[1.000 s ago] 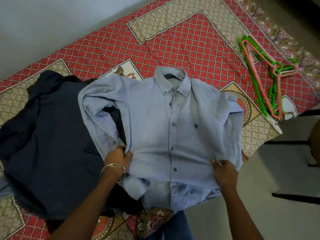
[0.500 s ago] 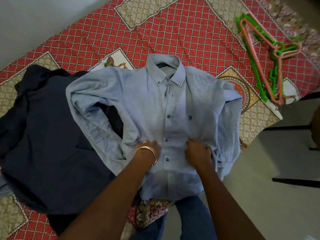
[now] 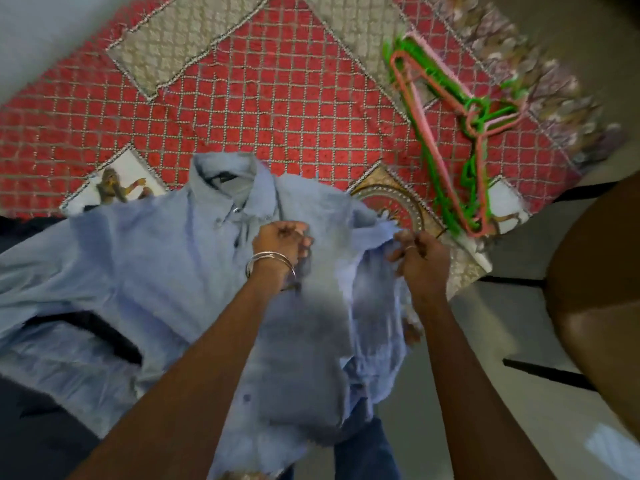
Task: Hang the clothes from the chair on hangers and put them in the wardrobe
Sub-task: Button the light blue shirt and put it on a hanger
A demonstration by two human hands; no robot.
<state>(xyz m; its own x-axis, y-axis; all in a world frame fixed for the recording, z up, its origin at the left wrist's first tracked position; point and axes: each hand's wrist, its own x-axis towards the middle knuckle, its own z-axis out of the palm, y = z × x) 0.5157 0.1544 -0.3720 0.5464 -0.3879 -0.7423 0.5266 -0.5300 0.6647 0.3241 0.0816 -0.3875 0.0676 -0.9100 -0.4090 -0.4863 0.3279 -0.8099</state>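
Note:
A light blue button-up shirt (image 3: 166,271) lies front-up on the patterned bedspread, collar pointing away from me. My left hand (image 3: 280,240), with bangles on the wrist, grips the shirt's front just below the collar. My right hand (image 3: 420,258) grips the fabric at the shirt's right shoulder edge. The cloth between both hands is bunched and lifted. A pile of green and pink hangers (image 3: 460,133) lies on the bedspread to the upper right, apart from both hands. The picture is motion-blurred.
A dark navy garment (image 3: 41,434) lies under and left of the blue shirt. The red and beige bedspread (image 3: 259,98) covers the bed, its fringe at the top right. A brown chair seat (image 3: 595,289) stands at the right over grey floor.
Both hands moved up from the shirt's lower front to near the collar and right shoulder and took hold of the cloth. The shirt is now bunched and partly raised. The view shifted.

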